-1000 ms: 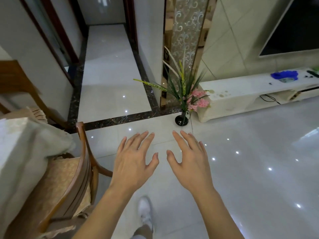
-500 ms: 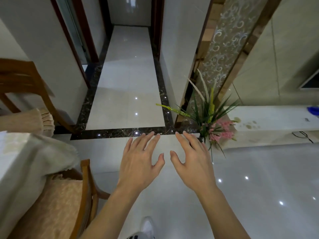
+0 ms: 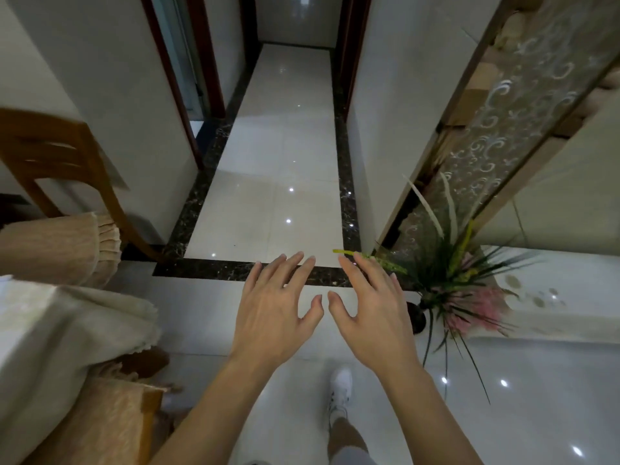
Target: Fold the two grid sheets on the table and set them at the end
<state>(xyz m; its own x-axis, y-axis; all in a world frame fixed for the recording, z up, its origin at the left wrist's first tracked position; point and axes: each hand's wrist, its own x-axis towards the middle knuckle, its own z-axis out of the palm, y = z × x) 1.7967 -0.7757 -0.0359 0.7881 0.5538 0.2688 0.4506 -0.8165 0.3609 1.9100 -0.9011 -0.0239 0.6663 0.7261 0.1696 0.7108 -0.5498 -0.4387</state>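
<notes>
No grid sheet shows in this view. My left hand (image 3: 273,310) and my right hand (image 3: 372,312) are stretched out side by side, palms down, fingers spread, holding nothing, over the white tiled floor. At the left edge a table corner draped with a cream cloth (image 3: 67,327) reaches into view; its top is mostly out of frame.
A wooden chair with a tan cushion (image 3: 100,427) stands under the table at lower left, another chair (image 3: 60,156) behind it. A black vase of green and pink artificial flowers (image 3: 453,286) stands on the floor at right beside a low white cabinet (image 3: 553,290). A corridor (image 3: 281,156) runs ahead.
The view has swung left and forward toward the corridor. The flower vase slid from centre to the right; the table corner came closer. Both hands stayed open and empty.
</notes>
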